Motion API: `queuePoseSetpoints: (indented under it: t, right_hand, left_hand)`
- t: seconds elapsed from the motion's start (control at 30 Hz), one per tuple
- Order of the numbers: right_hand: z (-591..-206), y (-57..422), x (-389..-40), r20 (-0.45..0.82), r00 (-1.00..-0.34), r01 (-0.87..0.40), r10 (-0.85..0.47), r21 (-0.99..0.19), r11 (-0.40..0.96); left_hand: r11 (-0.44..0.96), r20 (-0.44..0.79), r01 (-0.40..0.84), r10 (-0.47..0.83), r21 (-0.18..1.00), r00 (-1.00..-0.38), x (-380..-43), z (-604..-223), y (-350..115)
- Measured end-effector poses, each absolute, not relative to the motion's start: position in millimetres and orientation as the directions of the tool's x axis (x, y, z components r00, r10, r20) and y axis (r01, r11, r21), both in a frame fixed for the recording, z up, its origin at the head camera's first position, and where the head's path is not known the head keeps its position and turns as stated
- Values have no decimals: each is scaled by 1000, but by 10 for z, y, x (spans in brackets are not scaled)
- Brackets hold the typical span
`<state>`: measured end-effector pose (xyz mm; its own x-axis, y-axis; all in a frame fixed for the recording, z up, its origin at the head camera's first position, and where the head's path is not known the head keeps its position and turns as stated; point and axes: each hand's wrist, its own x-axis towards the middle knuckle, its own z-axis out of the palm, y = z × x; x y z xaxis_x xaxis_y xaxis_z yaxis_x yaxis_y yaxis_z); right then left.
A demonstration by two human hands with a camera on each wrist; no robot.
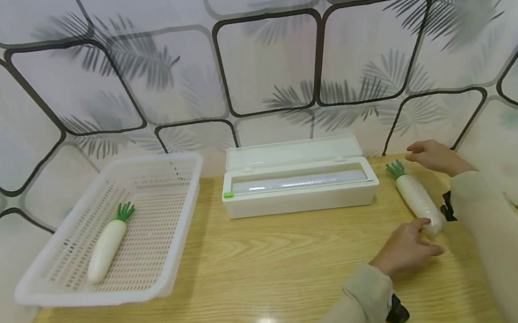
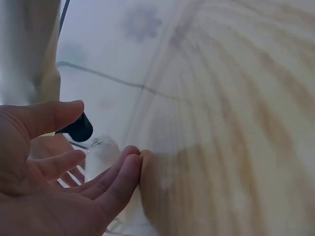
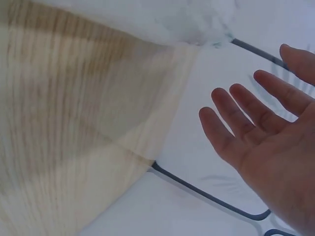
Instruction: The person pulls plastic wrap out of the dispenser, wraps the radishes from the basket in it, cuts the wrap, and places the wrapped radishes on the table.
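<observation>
At the right side of the table lies a white radish (image 1: 416, 197) with a green top, its lower part glossy with clear wrap. My left hand (image 1: 405, 247) is at its near end, the index finger appearing to touch it there. In the left wrist view that hand (image 2: 64, 182) has its thumb and fingers apart, with part of the wrapped radish (image 2: 101, 155) behind them. My right hand (image 1: 438, 157) hovers beside the green leaves. The right wrist view shows this hand (image 3: 275, 128) with straight, spread fingers holding nothing, below the blurred radish (image 3: 162, 19).
A white cling film box (image 1: 302, 202) stands at the back middle, lid raised, a roll of film (image 1: 299, 181) inside. On the left, a white plastic basket (image 1: 178, 229) holds a second radish (image 1: 108, 248). Patterned fabric (image 1: 272, 64) rises behind the wooden table (image 1: 233, 271).
</observation>
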<state>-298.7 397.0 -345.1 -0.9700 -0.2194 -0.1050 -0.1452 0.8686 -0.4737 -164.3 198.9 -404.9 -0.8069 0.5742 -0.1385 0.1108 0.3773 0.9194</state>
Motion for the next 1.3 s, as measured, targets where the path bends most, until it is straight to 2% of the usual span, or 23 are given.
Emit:
queuePoseSetpoints:
  t: [0.27,0.47,0.7,0.87,1.3]
  right_hand:
    - [-3288,3861,-2863,-34,-977,-169,-208,-461,871]
    - [-3247,3770,-2712,16,-981,-176,-193,-481,859]
    - [-3273,3669,-2557,117,-980,-197,-160,-488,850]
    - [-3285,3539,-2472,206,-966,-242,-158,-494,835]
    - [-3426,3243,-2305,376,-916,-334,-143,-514,790]
  left_hand:
    - [452,-56,330,655,829,-754,-1735,-3851,1614]
    - [494,33,449,644,745,-764,-1786,-3715,1186]
    - [553,91,478,584,682,-807,-1845,-3606,690]
    - [571,177,518,546,636,-819,-1886,-3567,346]
    - [597,263,497,438,630,-860,-1957,-3533,-292]
